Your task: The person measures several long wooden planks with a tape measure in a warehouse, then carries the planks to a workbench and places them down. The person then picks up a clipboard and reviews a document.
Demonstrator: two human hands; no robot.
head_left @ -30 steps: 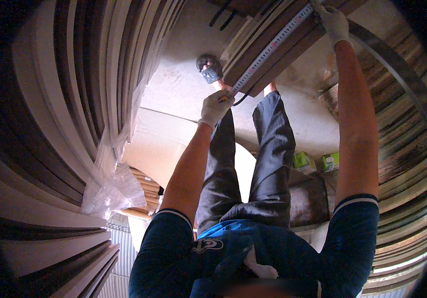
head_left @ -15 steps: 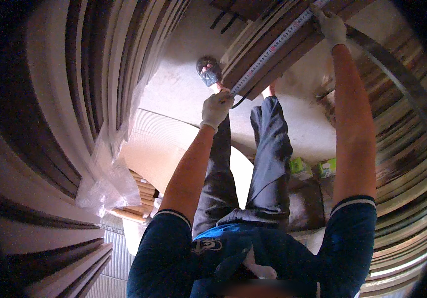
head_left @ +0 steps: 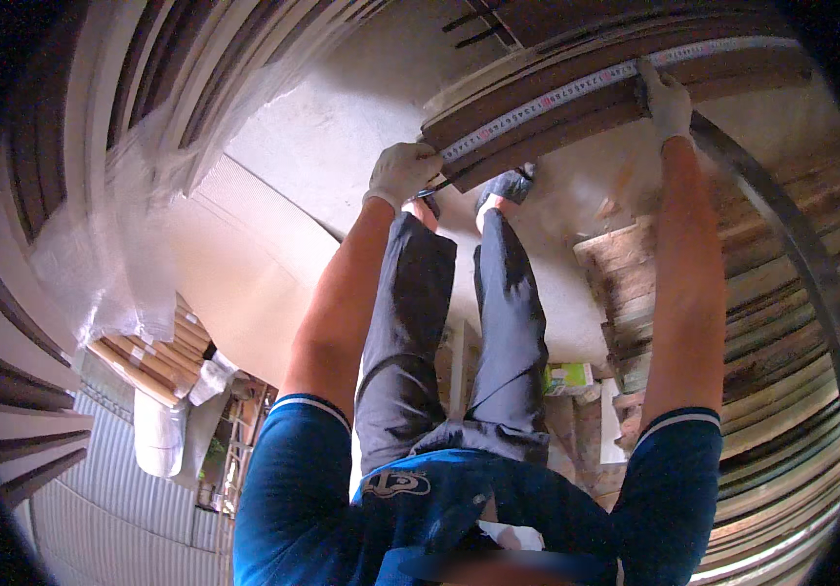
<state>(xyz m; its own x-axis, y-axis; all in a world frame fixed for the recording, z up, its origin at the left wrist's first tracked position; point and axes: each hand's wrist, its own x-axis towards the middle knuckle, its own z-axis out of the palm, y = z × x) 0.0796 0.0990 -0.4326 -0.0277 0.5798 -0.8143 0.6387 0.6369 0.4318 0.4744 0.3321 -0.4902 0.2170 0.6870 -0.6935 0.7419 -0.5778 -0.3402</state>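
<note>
A tape measure (head_left: 537,104), its white blade printed with marks, lies stretched along a stack of long brown boards (head_left: 498,161). My left hand (head_left: 405,174), in a pale work glove, is closed on the blade's near left end, at the boards' end. My gloved right hand (head_left: 671,101) sits farther along, over the boards' near edge. Its extended finger meets the blade while the other fingers curl down, partly hidden. Past that hand the blade runs on to the far right. The tape's case cannot be made out.
Wrapped panels (head_left: 146,88) stand upright at the left, above a cardboard sheet (head_left: 234,254) on the floor. Stacked rough planks (head_left: 781,322) fill the right side, with a dark curved strip (head_left: 781,215) before them. A green box (head_left: 568,378) lies beside my legs.
The view has turned, so the boards and blade now lie flatter across it. My left hand appears farther left, still at the blade's end; my right hand remains at the blade.
</note>
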